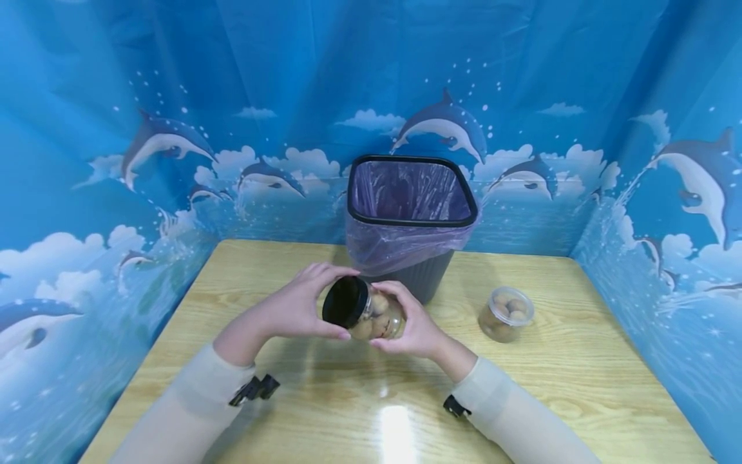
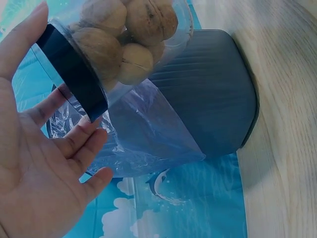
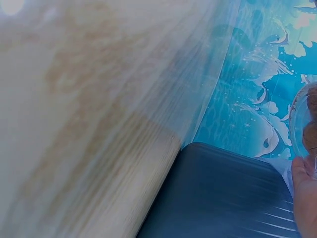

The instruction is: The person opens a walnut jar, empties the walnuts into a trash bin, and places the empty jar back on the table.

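Note:
A clear plastic jar [image 1: 387,317] of walnuts [image 2: 146,22] is held tilted on its side above the table, in front of the bin. My left hand [image 1: 292,306] grips its black lid [image 1: 343,303] between thumb and fingers. The lid [image 2: 72,69] sits at the jar's mouth; whether it is screwed tight I cannot tell. Around the jar's base end curls my right hand [image 1: 418,327], thumb on the near side. Only part of that hand [image 3: 306,198] and a sliver of the jar [image 3: 298,116] show at the right wrist view's edge.
Behind the hands stands a dark grey bin [image 1: 426,277] with a black rim [image 1: 414,222] and a purple liner bag [image 1: 400,248]. A second clear tub [image 1: 501,330] of walnuts stands on the wooden table [image 1: 580,361] at the right. Blue dolphin curtains [image 1: 290,77] surround the table.

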`<state>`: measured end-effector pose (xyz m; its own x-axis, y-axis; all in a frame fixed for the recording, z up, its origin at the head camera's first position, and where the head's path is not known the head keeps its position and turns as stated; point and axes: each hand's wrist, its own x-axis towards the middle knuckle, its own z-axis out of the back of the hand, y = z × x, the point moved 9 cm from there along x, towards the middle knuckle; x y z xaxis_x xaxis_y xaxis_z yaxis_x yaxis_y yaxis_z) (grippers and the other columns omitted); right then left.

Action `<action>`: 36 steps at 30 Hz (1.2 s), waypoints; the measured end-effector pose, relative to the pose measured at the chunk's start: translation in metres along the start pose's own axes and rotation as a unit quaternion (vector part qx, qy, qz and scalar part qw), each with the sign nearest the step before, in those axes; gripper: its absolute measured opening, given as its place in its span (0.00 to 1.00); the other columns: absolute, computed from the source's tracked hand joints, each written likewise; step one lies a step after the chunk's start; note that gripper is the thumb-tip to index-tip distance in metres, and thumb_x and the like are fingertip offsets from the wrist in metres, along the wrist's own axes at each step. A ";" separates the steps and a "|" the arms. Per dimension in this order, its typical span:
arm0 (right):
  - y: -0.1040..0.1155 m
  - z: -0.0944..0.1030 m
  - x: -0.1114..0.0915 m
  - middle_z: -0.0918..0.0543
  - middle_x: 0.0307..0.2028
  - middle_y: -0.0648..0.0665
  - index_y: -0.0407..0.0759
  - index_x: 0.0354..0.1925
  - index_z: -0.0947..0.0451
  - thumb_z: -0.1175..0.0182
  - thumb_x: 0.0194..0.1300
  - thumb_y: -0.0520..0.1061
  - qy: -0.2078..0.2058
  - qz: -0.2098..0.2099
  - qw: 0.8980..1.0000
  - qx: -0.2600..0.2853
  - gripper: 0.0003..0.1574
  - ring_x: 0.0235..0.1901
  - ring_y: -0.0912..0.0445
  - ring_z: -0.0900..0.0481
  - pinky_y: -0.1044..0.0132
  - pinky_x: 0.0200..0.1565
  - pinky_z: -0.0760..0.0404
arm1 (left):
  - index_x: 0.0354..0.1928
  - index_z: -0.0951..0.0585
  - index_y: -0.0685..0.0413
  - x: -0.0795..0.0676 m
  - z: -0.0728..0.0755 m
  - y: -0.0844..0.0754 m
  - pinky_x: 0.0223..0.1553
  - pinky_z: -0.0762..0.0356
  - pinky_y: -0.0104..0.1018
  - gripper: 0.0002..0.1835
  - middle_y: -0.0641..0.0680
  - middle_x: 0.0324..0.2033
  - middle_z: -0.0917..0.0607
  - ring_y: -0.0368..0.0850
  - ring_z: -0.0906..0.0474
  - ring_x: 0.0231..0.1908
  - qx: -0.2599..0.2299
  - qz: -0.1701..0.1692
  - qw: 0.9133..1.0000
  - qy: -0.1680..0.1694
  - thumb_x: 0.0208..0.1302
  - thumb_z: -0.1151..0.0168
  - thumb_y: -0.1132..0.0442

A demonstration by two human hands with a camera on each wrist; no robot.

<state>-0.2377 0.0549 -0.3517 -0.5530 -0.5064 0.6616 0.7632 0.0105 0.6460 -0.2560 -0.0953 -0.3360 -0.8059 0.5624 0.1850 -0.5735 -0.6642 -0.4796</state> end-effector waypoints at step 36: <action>-0.002 0.002 -0.001 0.31 0.53 0.33 0.26 0.57 0.38 0.25 0.29 0.33 -0.007 -0.007 1.000 0.002 0.54 0.54 0.48 0.32 0.63 0.58 0.34 | 0.60 0.31 0.44 -0.001 0.009 0.003 0.48 0.31 0.48 0.48 0.46 0.47 0.24 0.44 0.31 0.47 0.094 0.067 0.992 -0.050 0.41 0.50 0.20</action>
<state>-0.2396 0.0569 -0.3526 -0.5683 -0.4937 0.6583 0.7546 0.0063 0.6562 -0.2582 -0.1021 -0.3303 -0.8816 0.4179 0.2193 -0.4705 -0.8146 -0.3392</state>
